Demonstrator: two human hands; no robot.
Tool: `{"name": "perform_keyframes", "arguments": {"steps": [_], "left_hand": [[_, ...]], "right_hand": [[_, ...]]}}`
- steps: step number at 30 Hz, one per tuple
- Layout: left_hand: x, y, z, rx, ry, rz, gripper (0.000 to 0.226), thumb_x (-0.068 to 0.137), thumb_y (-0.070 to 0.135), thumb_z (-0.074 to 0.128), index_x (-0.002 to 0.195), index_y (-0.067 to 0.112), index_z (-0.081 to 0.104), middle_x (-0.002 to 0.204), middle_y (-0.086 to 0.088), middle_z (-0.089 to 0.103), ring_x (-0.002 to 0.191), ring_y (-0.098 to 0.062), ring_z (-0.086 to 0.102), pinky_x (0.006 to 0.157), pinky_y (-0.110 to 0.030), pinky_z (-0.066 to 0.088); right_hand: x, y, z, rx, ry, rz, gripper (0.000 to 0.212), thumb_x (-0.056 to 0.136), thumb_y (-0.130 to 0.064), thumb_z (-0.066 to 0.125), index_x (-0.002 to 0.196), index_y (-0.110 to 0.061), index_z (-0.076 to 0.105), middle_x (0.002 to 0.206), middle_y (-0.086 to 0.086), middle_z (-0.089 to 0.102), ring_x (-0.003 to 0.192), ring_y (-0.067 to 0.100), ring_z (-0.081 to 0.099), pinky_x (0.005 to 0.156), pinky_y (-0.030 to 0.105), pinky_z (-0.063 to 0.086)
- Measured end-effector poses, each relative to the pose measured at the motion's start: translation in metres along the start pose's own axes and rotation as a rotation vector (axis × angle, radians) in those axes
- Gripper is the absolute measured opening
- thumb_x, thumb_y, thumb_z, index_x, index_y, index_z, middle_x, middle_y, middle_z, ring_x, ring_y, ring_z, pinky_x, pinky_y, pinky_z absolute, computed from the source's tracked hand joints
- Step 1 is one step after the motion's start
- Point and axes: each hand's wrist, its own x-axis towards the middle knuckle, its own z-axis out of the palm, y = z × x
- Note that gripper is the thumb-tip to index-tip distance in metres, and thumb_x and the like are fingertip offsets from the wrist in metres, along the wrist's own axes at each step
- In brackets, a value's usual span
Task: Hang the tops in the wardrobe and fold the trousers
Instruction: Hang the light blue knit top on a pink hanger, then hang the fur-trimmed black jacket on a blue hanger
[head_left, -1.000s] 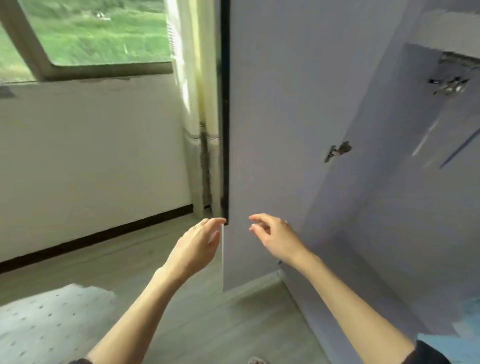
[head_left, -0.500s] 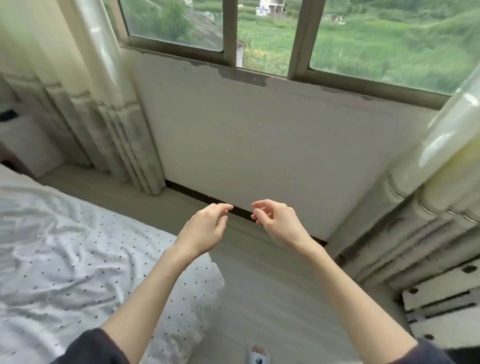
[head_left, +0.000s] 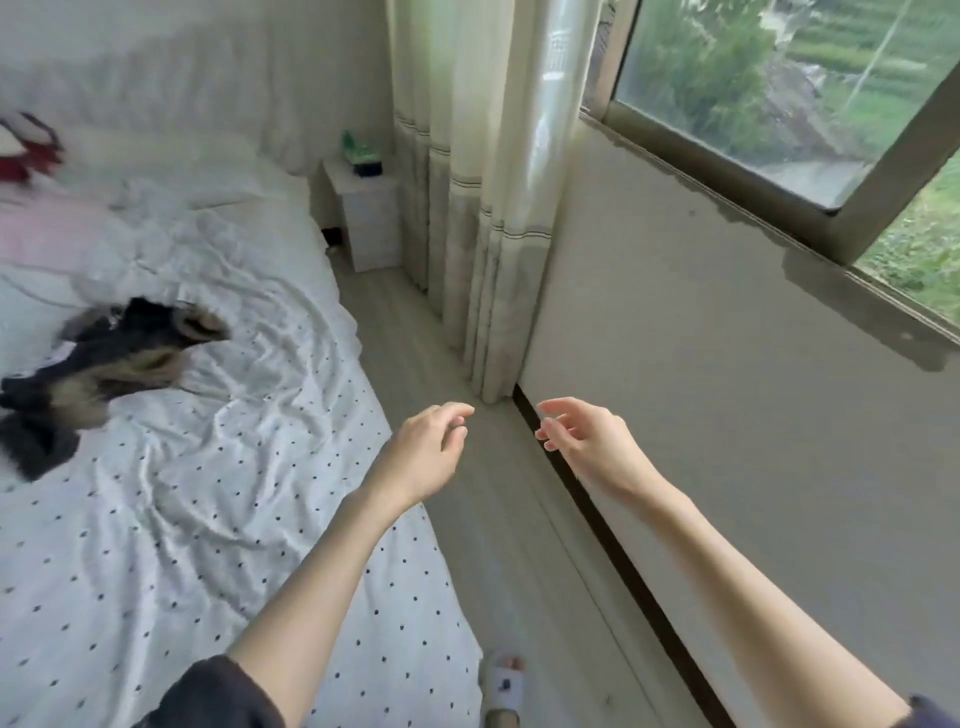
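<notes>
Head view, person standing in the strip of floor (head_left: 431, 332) between the bed (head_left: 218, 519) and the wall under the window (head_left: 779, 88).

The dark garment (head_left: 98, 364) lies crumpled on the dotted sheet, far to the left of both hands and further up the bed. Whether it is a top or trousers cannot be told from its bunched, blurred shape. Its long axis runs on a slant, from the lower left edge of the picture up and to the right, ending in a brownish fold that points toward the bedside cabinet (head_left: 371, 218). A pale pink cloth (head_left: 47, 234) and a red item (head_left: 23, 150) lie beyond it, near the head of the bed; both are too blurred to name.

The left hand (head_left: 423, 452) hangs over the bed's near edge, so it is the nearer of the two to the garment, though well apart from it. The right hand (head_left: 587, 441) hangs over the floor just beside the dark skirting strip (head_left: 597, 509). Both forearms reach forward at about the same height, backs of the hands up, fingers loosely curled and drooping. The hands are apart and neither holds anything.

Judgement: the reach to come goes leftward across the mattress, led by the left arm. The wardrobe is not in view.

A slippered foot (head_left: 501, 686) shows at the bottom edge.
</notes>
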Motion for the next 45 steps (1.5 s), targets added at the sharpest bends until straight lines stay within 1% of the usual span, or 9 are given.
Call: {"name": "perform_keyframes", "arguments": {"steps": [3, 8, 15, 27, 30, 35, 38, 42, 45], "left_hand": [[0.051, -0.011, 0.0, -0.037, 0.072, -0.089, 0.032, 0.098, 0.019, 0.042, 0.128, 0.022, 0.054, 0.123, 0.002, 0.059, 0.112, -0.013, 0.054, 0.092, -0.026, 0.041], [0.12, -0.023, -0.017, -0.087, 0.215, -0.246, 0.031, 0.097, 0.02, 0.043, 0.126, 0.02, 0.056, 0.12, 0.002, 0.061, 0.11, -0.013, 0.056, 0.091, -0.024, 0.041], [0.199, -0.035, -0.038, -0.11, 0.285, -0.389, 0.031, 0.098, 0.022, 0.044, 0.126, 0.018, 0.056, 0.122, 0.002, 0.059, 0.11, -0.012, 0.056, 0.088, -0.018, 0.038], [0.331, -0.093, -0.097, -0.09, 0.625, -0.706, 0.031, 0.098, 0.017, 0.044, 0.127, 0.015, 0.055, 0.126, -0.003, 0.059, 0.113, -0.014, 0.055, 0.092, -0.02, 0.04], [0.343, -0.107, -0.107, -0.111, 0.698, -0.807, 0.032, 0.098, 0.017, 0.043, 0.128, 0.014, 0.055, 0.128, -0.003, 0.057, 0.115, -0.014, 0.054, 0.091, -0.017, 0.038], [0.352, -0.148, -0.126, -0.134, 0.768, -0.98, 0.032, 0.098, 0.017, 0.043, 0.129, 0.016, 0.054, 0.128, 0.0, 0.057, 0.118, -0.012, 0.052, 0.09, -0.016, 0.037], [0.357, -0.192, -0.136, -0.166, 0.797, -1.056, 0.032, 0.098, 0.019, 0.044, 0.128, 0.017, 0.055, 0.129, -0.001, 0.057, 0.119, -0.012, 0.052, 0.094, -0.018, 0.037], [0.362, -0.262, -0.154, -0.237, 0.875, -1.146, 0.031, 0.098, 0.017, 0.045, 0.127, 0.016, 0.055, 0.13, -0.001, 0.055, 0.119, -0.014, 0.051, 0.094, -0.017, 0.035], [0.357, -0.312, -0.175, -0.311, 0.916, -1.249, 0.032, 0.098, 0.014, 0.044, 0.128, 0.014, 0.054, 0.133, -0.004, 0.053, 0.121, -0.016, 0.049, 0.095, -0.016, 0.031]], "right_hand": [[0.073, -0.002, 0.001, -0.047, -0.109, -0.074, 0.028, 0.097, -0.023, 0.045, 0.123, -0.021, 0.057, 0.104, -0.005, 0.067, 0.1, 0.013, 0.061, 0.079, 0.023, 0.046], [0.179, -0.019, -0.008, -0.15, -0.283, -0.22, 0.03, 0.096, -0.024, 0.046, 0.124, -0.02, 0.057, 0.107, -0.003, 0.068, 0.103, 0.015, 0.061, 0.091, 0.028, 0.045], [0.31, -0.04, -0.018, -0.105, -0.408, -0.313, 0.029, 0.096, -0.022, 0.045, 0.122, -0.021, 0.057, 0.103, -0.006, 0.069, 0.102, 0.014, 0.061, 0.087, 0.024, 0.045], [0.536, -0.141, 0.032, -0.133, -0.74, -0.606, 0.029, 0.095, -0.015, 0.046, 0.121, -0.017, 0.059, 0.095, -0.003, 0.068, 0.104, 0.017, 0.061, 0.089, 0.024, 0.044], [0.573, -0.172, 0.061, -0.161, -0.844, -0.671, 0.031, 0.095, -0.013, 0.045, 0.123, -0.015, 0.057, 0.105, 0.003, 0.07, 0.105, 0.021, 0.061, 0.094, 0.031, 0.044], [0.607, -0.209, 0.131, -0.202, -1.07, -0.774, 0.029, 0.097, -0.012, 0.044, 0.124, -0.013, 0.056, 0.099, 0.007, 0.071, 0.098, 0.023, 0.063, 0.082, 0.022, 0.046], [0.626, -0.232, 0.179, -0.247, -1.162, -0.804, 0.028, 0.098, -0.015, 0.045, 0.124, -0.016, 0.055, 0.099, 0.006, 0.07, 0.093, 0.021, 0.063, 0.07, 0.01, 0.044], [0.655, -0.268, 0.252, -0.306, -1.245, -0.797, 0.028, 0.098, -0.016, 0.045, 0.124, -0.016, 0.056, 0.108, 0.006, 0.066, 0.1, 0.019, 0.061, 0.083, 0.024, 0.048], [0.668, -0.302, 0.309, -0.376, -1.298, -0.8, 0.027, 0.098, -0.015, 0.045, 0.122, -0.013, 0.057, 0.11, 0.011, 0.066, 0.101, 0.024, 0.062, 0.084, 0.028, 0.048]]}}
